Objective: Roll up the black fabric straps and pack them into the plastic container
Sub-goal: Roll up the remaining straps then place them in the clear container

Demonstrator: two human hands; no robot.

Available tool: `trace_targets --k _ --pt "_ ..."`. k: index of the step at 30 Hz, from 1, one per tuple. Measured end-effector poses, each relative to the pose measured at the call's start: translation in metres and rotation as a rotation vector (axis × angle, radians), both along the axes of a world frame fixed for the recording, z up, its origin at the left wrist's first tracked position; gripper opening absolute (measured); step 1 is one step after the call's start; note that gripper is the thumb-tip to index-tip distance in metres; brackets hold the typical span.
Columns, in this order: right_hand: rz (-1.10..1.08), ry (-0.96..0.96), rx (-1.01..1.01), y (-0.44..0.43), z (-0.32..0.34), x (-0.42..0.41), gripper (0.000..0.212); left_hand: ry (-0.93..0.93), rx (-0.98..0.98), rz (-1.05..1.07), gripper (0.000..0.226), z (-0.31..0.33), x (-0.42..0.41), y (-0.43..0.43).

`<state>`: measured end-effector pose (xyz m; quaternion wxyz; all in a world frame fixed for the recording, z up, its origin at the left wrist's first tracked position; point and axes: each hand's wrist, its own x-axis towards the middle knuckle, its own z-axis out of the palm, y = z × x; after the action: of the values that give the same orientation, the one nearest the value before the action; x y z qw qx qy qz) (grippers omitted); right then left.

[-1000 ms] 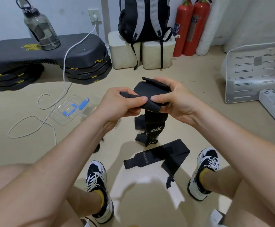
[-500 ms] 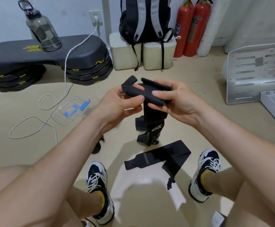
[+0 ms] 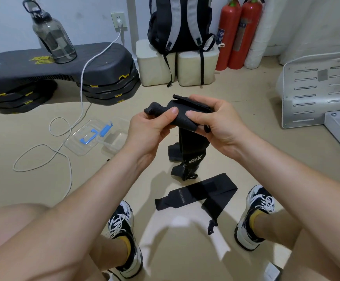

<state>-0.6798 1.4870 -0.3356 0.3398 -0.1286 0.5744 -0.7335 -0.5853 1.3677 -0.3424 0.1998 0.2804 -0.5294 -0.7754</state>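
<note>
head view: black strap (image 3: 182, 121), part rolled, held above the floor between both hands. roll axis runs left to right; tail hangs down. left hand (image 3: 151, 128) and right hand (image 3: 215, 122) each pinch it, thumbs on top. plastic container (image 3: 115, 148) on floor, leftward, nearer left hand.

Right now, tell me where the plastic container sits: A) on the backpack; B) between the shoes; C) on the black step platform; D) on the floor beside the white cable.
D: the clear plastic container lies on the floor next to the white cable, to the left of the left hand.
</note>
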Motion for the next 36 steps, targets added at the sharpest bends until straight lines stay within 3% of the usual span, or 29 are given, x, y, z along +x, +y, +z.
trace_targets --k 7,12,16,19,21,23,25,33,36 --pt "0.048 0.018 0.017 -0.001 -0.002 0.007 0.055 -0.111 -0.045 0.104 0.021 -0.001 0.001 -0.001" --pt "0.052 0.054 0.052 -0.001 0.001 0.002 0.051 -0.19 0.03 0.037 0.02 0.005 0.003 -0.008" --pt "0.033 0.108 0.081 0.003 0.002 -0.007 0.052 -0.231 0.15 0.141 0.014 0.011 0.007 -0.03" --pt "0.026 0.122 0.07 0.007 0.006 -0.012 0.052 -0.308 -0.35 0.19 0.023 0.012 0.011 -0.044" --pt "0.039 0.116 0.058 0.007 0.007 -0.012 0.053 -0.188 -0.57 0.117 0.017 0.018 0.012 -0.043" --pt "0.054 0.11 0.047 0.007 0.006 -0.011 0.052 -0.094 -0.625 -0.12 0.013 0.023 0.015 -0.035" --pt "0.06 0.107 0.043 0.007 0.006 -0.011 0.052 -0.121 -0.758 -0.243 0.025 0.023 0.016 -0.028" --pt "0.101 0.214 0.117 0.01 0.008 -0.011 0.055 -0.267 -0.797 -0.269 0.025 0.029 0.015 -0.045" --pt "0.081 0.126 0.096 0.01 0.008 -0.011 0.053 -0.217 -1.042 -0.285 0.038 0.027 0.017 -0.044"
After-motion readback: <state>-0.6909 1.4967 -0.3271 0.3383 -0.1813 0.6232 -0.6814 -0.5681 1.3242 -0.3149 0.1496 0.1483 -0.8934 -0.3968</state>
